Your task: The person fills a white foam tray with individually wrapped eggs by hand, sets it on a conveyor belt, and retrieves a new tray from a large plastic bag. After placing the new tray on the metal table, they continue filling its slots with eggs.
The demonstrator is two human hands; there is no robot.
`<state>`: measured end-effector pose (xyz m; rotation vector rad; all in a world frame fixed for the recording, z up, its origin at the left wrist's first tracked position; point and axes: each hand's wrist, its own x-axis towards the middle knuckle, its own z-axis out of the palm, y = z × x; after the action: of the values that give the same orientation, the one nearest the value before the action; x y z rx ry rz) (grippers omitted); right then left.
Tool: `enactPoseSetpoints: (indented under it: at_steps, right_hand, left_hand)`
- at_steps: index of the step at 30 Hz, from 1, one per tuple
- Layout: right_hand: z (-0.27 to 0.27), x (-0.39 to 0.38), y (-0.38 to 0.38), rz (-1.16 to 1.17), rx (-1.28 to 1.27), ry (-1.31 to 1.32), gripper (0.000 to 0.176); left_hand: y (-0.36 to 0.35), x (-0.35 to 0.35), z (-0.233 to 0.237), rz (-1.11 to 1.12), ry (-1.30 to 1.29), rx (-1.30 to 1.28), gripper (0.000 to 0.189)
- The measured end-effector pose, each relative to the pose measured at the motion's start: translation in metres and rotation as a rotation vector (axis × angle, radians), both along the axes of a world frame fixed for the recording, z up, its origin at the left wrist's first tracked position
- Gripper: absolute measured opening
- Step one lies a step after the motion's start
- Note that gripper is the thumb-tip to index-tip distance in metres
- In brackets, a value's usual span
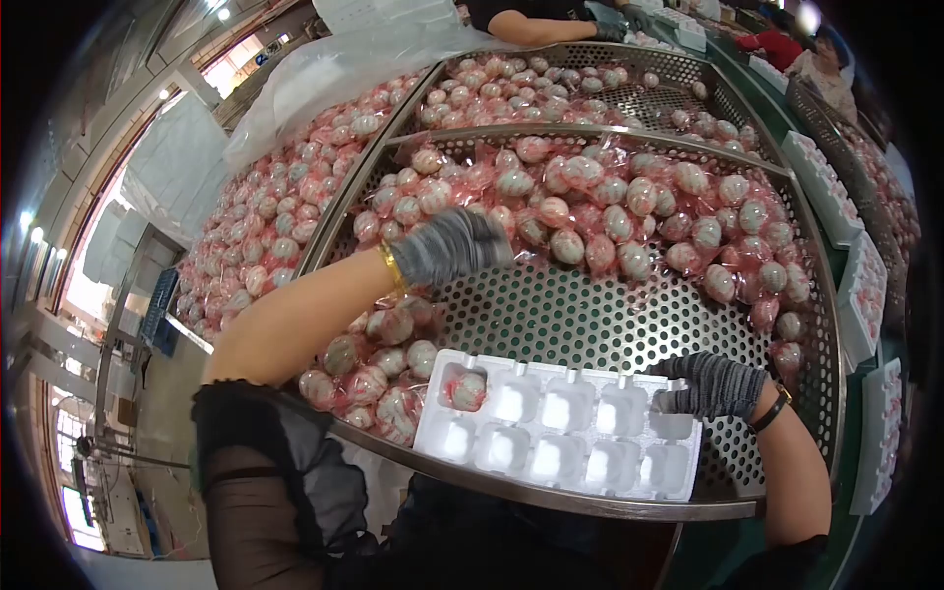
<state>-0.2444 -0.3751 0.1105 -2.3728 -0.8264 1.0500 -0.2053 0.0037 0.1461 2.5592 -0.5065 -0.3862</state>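
Observation:
A white foam egg tray rests tilted on the near rim of a perforated metal bin. A single wrapped egg fills its far left compartment; the others hold nothing. My right hand, in a grey knitted glove, grips the tray's right end, with the thumb inside a compartment. Over the bin, my left hand, gloved alike, is curled beside the heap of speckled eggs in clear and red wrap. Its fingertips face away, so what they hold is hidden.
More wrapped eggs lie at the bin's near left. The metal bin's rim and divider stand raised. Packed trays line the right side. A person's arm reaches in at the far end.

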Motion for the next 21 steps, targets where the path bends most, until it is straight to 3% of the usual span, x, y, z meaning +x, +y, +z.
enactPoseSetpoints:
  at_steps: [1, 4, 6, 8, 11, 12, 15, 18, 21]
  right_hand:
    - [-0.002, 0.001, -0.001, 0.010, -0.030, -0.010, 0.072]
    - [-0.001, 0.002, -0.001, 0.016, -0.049, 0.008, 0.079]
    - [-0.008, 0.004, -0.003, -0.030, -0.011, 0.125, 0.078]
    - [-0.009, 0.004, -0.003, 0.005, -0.007, 0.055, 0.077]
    - [0.000, 0.002, 0.000, 0.025, -0.071, 0.015, 0.074]
    - [0.001, 0.002, 0.000, 0.045, -0.082, -0.022, 0.074]
    - [0.017, -0.002, 0.007, -0.006, -0.128, 0.049, 0.077]
    - [0.003, 0.001, 0.002, -0.016, -0.073, 0.015, 0.080]
    - [0.007, -0.003, 0.001, -0.036, -0.050, 0.006, 0.078]
  left_hand:
    - [0.006, 0.019, -0.006, 0.064, -0.319, 0.193, 0.033]
    - [0.018, 0.041, -0.037, 0.042, -0.554, 0.959, 0.038]
    - [0.032, 0.061, -0.075, 0.079, -0.685, 1.010, 0.048]
    - [0.034, 0.058, -0.078, 0.083, -0.757, 1.015, 0.053]
    - [0.041, 0.044, -0.048, 0.114, -0.665, 0.612, 0.050]
    - [0.040, 0.038, -0.027, 0.249, -0.251, 0.223, 0.050]
    - [0.047, 0.002, -0.011, 0.178, -0.108, -0.536, 0.062]
    - [-0.013, -0.082, 0.048, 0.241, 0.308, -0.693, 0.053]
    - [-0.026, -0.122, 0.036, 0.171, 0.308, -0.656, 0.050]
